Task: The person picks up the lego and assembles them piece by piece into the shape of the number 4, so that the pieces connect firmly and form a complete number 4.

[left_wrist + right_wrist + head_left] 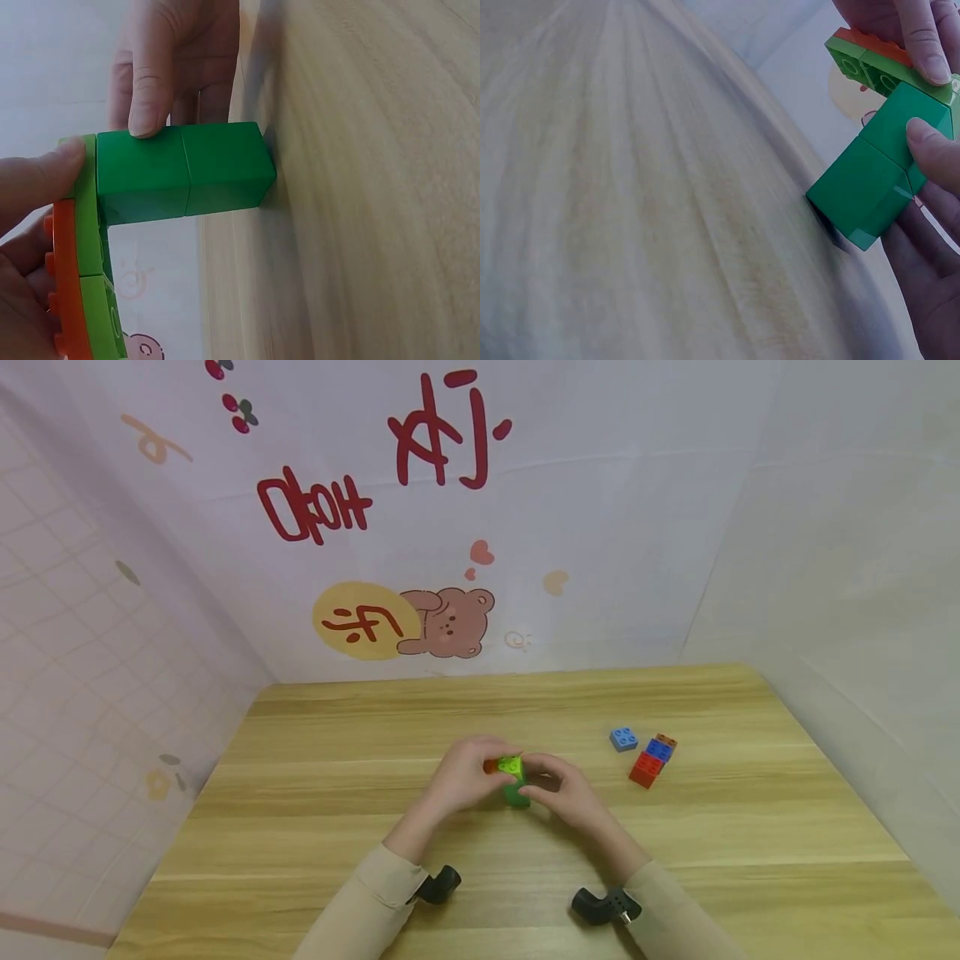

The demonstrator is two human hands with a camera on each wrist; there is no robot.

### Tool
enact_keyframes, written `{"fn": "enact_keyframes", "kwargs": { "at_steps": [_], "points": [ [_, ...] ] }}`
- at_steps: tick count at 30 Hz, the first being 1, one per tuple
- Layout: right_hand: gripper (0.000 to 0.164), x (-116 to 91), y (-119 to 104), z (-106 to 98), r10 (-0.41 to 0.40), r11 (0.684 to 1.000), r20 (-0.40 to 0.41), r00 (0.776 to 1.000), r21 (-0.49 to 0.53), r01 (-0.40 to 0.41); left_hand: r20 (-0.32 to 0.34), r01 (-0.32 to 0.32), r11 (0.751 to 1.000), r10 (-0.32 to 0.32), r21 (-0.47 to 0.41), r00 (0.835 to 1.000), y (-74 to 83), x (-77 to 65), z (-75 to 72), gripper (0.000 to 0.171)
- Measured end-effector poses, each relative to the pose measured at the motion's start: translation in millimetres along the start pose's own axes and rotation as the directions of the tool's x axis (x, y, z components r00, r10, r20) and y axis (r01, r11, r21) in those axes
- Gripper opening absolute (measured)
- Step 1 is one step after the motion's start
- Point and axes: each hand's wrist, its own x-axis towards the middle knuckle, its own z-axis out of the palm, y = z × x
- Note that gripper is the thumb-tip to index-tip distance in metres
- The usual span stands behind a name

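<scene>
Two dark green blocks (187, 169) stand stacked as a column, its lower end right at the tabletop. Across the column's top run light green bricks (88, 232), which jut out to one side. An orange brick (69, 289) with studs sits on the jutting part. My left hand (468, 774) pinches the light green and orange bricks, thumb on the light green one. The right hand (562, 789) grips the upper dark green block, its thumb (930, 146) lying on the side face.
To the right on the wood-grain table (375, 710) lie a light blue brick (623, 739), a red brick (646, 771), a dark blue brick (659, 750) and an orange-brown brick (667, 741). A printed white cloth (615, 510) hangs behind the table and along its sides.
</scene>
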Motion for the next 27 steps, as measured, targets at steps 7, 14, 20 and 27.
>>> {"fn": "enact_keyframes", "kwargs": {
  "at_steps": [7, 14, 20, 27],
  "points": [
    [0.042, -0.9, 2.4, -2.6, 0.008, 1.0, 0.006, 1.0, 0.002, -0.008, 0.001, 0.011, 1.0, -0.011, -0.005, 1.0, 2.9, 1.0, 0.1, 0.038],
    [0.04, -1.5, 4.9, -3.6, 0.002, 1.0, 0.008, 1.0, 0.005, -0.002, 0.003, 0.034, 0.999, -0.034, 0.009, 0.999, 6.2, 2.0, 0.0, 0.039],
    [0.038, -1.4, 7.4, -4.8, 0.012, 1.0, 0.014, 1.0, 0.002, -0.012, 0.001, 0.035, 0.999, -0.035, 0.023, 0.999, 6.0, 3.4, 0.2, 0.038],
    [0.039, -2.6, 5.6, -6.3, 0.034, 0.999, 0.016, 0.999, 0.001, -0.034, 0.004, 0.053, 0.998, -0.053, 0.034, 0.999, 8.4, 2.6, -3.0, 0.038]
  ]
}}
